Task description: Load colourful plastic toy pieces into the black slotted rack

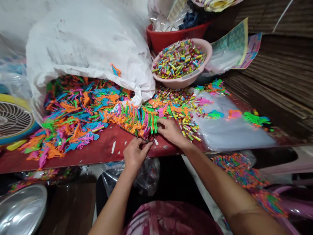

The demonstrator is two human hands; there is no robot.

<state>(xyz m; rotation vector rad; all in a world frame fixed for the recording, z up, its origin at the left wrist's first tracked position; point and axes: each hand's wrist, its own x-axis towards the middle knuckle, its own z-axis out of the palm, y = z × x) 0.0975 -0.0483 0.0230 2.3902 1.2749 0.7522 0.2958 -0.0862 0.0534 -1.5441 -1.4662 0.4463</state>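
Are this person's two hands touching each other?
Apart. The head view plainly shows red tabletop between the left hand and the right hand.

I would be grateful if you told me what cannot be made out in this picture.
In the head view:
Right hand: fingertips partly hidden by green toys.
Sack: deeper contents hidden by its cloth.
Red tub: lower front partly hidden by the pink bowl.
Fan: cut off by the left edge.
Metal bowl: cut off by the left and bottom edges.
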